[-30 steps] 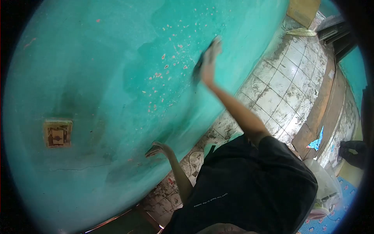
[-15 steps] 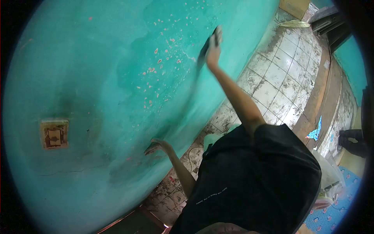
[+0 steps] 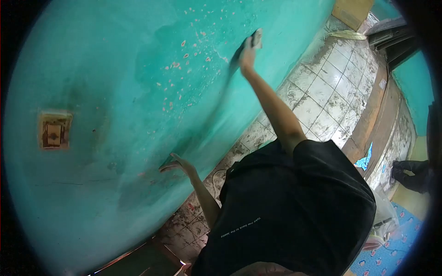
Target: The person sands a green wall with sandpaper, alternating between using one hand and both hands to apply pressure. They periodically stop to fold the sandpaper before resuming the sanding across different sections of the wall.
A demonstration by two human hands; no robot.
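Note:
A teal painted wall (image 3: pixel 115 184) with pinkish chipped patches fills the left of the view. My right hand (image 3: pixel 247 55) is stretched far up along it, its fingers closed around a pale grey block-like pad (image 3: pixel 258 38) held at the wall; motion blurs its exact kind. Lower down, my left hand (image 3: pixel 177 165) has its fingers extended near the wall surface, with nothing in it. Whether its palm touches the wall is hard to tell. Both hands cast dark shadows on the paint.
A dirty brown-and-white socket plate (image 3: pixel 54 131) is set in the wall. Smeared white floor tiles (image 3: pixel 317 103) run along its base. Wooden boards (image 3: pixel 366 119), a clear plastic bag (image 3: pixel 384 214) and a blue patterned mat (image 3: pixel 405 230) lie right. Dark trousers (image 3: pixel 412 175) of another person show there.
The view has shifted slightly, so the socket plate appears higher and further left. My right hand with the pad stays near the same chipped area; my left hand appears a little higher in view.

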